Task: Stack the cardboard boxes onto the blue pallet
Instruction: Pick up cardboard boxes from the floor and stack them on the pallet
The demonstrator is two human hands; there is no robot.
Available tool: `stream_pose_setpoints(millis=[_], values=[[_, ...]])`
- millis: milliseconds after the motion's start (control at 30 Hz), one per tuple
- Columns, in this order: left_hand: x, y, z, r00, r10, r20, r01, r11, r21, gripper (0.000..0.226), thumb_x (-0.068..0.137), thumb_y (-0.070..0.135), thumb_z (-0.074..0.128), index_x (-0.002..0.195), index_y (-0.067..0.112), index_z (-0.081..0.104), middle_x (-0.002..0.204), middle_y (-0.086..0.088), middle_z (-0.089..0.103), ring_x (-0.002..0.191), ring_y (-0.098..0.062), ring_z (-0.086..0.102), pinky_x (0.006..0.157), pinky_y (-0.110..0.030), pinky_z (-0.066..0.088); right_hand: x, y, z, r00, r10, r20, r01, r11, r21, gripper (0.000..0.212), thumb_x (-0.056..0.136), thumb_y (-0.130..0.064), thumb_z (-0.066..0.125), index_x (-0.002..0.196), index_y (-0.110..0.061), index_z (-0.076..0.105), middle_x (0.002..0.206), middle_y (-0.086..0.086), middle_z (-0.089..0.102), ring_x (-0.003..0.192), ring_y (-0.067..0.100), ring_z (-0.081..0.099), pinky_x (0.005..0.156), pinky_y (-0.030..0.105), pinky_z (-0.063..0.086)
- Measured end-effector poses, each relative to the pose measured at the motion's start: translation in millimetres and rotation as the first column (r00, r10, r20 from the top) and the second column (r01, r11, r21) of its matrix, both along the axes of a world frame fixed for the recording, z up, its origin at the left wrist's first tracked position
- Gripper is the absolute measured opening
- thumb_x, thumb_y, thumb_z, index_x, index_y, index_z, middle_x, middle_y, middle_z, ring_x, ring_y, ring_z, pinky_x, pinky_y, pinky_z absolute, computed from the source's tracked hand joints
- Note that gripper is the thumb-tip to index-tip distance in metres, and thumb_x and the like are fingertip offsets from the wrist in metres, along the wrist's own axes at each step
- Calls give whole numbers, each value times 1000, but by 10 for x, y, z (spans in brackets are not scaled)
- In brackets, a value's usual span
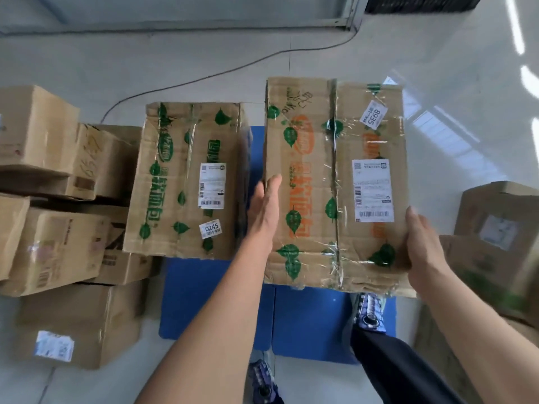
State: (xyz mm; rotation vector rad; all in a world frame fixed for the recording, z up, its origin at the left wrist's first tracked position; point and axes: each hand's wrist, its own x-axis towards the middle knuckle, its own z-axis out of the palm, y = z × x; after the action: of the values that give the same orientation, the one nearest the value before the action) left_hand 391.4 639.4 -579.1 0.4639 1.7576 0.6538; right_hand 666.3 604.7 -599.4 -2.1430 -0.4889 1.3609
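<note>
Cardboard boxes (189, 182) hide most of the blue pallet (204, 293), and the right-hand pile (501, 228) is blurred, cropped.

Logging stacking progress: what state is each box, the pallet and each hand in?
blue pallet: on the floor, partly covered.
orange-print box: taped shut, held above the pallet.
left hand: flat against that box's left side.
right hand: pressing its right side.
green-print box: taped shut, lying on the pallet.
floor boxes: off the pallet.
</note>
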Motion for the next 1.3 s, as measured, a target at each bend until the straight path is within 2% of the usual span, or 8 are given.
stream_pose_setpoints(millis=[200,400,733,867,1000,1100,1233,1300], values=[[-138,161,-544,985,-45,-170,39,999,-35,92,89,76,48,163,26,27,164,3,19,146,-28,33,113,-48,33,-253,67,-515,999,-8,-54,7,1000,-24,51,99,-68,39,130,-30,53,122,-1,62,111,21,59,97,47,50],[-250,313,-910,912,-195,-361,144,976,-163,108,73,86,36,163,27,24,170,-5,17,155,-35,17,120,-63,20,-508,96,-821,998,11,-64,-13,1000,-23,37,102,-62,38,125,-35,50,113,-20,57,102,1,53,71,28,41],[-254,141,-1064,848,-306,-433,217,945,-243,108,77,80,35,166,25,7,174,-4,6,158,-36,7,124,-60,12,-635,16,-1022,994,23,-105,-26,999,-26,37,94,-67,42,120,-42,51,112,-15,60,102,11,56,72,35,44],[-203,56,-979,832,-308,-462,240,950,-202,98,88,73,42,166,25,7,173,-4,6,157,-31,10,123,-61,16,-657,11,-1024,994,26,-104,-25,1000,8,24,90,-66,46,104,-48,53,111,-17,61,100,8,58,78,36,48],[-237,4,-972,827,-296,-478,244,955,-169,86,98,62,48,166,24,12,173,-4,9,158,-29,7,125,-56,12,-663,-5,-1037,996,21,-90,-16,998,56,37,100,-55,49,135,-43,53,110,-25,61,99,0,58,73,29,45],[-304,-29,-957,805,-318,-500,266,948,-174,86,93,66,44,164,25,20,172,-1,16,156,-30,13,124,-53,16,-685,11,-1059,998,15,-53,-12,998,65,45,101,-50,50,146,-45,50,109,-30,60,105,4,60,81,26,44],[-407,-64,-925,799,-330,-503,265,944,-198,81,89,66,41,161,31,27,170,4,23,156,-26,10,123,-54,8,-661,-6,-1131,997,61,-44,-59,997,50,47,99,-52,49,145,-48,50,132,-13,59,124,19,55,107,42,43],[-459,-70,-906,820,-319,-475,261,947,-187,85,85,66,38,162,33,27,170,4,22,158,-24,5,124,-56,5,-679,-24,-1140,995,90,-32,-88,995,57,45,98,-51,48,143,-50,50,133,-12,60,123,19,55,104,42,43]])
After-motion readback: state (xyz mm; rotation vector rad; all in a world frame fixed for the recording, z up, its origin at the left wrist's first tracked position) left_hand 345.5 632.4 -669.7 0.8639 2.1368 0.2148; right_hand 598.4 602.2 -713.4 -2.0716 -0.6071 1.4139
